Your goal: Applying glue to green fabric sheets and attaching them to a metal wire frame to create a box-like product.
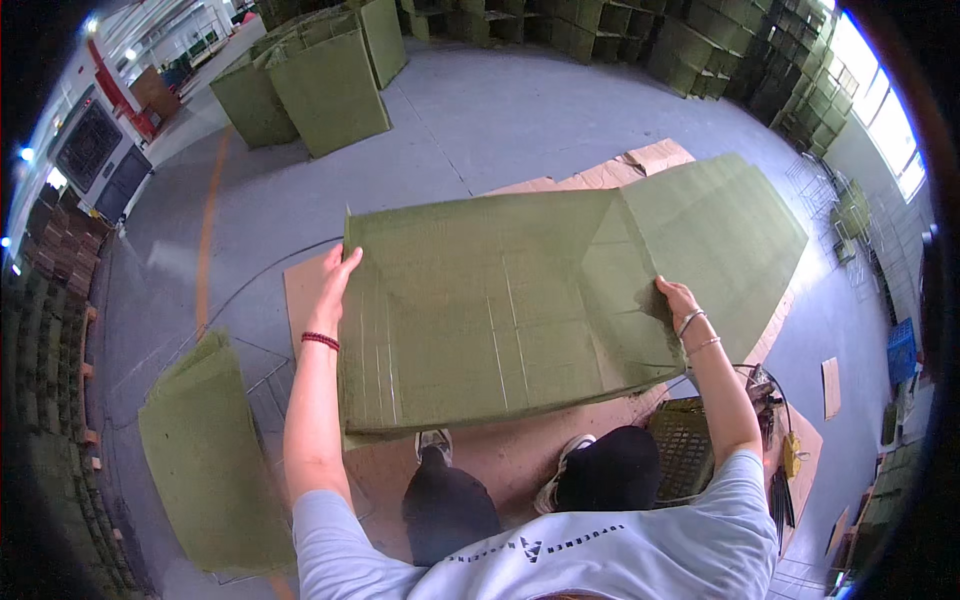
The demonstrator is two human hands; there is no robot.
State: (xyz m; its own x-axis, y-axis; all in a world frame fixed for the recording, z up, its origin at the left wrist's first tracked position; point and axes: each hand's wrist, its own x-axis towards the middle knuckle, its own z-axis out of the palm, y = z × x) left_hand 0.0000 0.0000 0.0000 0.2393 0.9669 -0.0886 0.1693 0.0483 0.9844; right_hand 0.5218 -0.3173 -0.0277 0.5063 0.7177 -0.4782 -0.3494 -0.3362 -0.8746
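Observation:
Between my two hands is a wide olive-green fabric box, thin pale wires showing along its surface. My left hand is closed on its left edge, thumb on the near face. My right hand grips its right side, fingers partly hidden behind the edge. The box is held above my knees and over a brown cardboard sheet. Just beyond my right hand, more flat olive-green panels lie overlapping on cardboard; the held box hides part of them.
At the left lies a stack of green panels beside thin wire frames. A plastic crate stands by my right knee, with a yellow-tagged cable nearby. Large green boxes stand far left; stacked green bins line the back.

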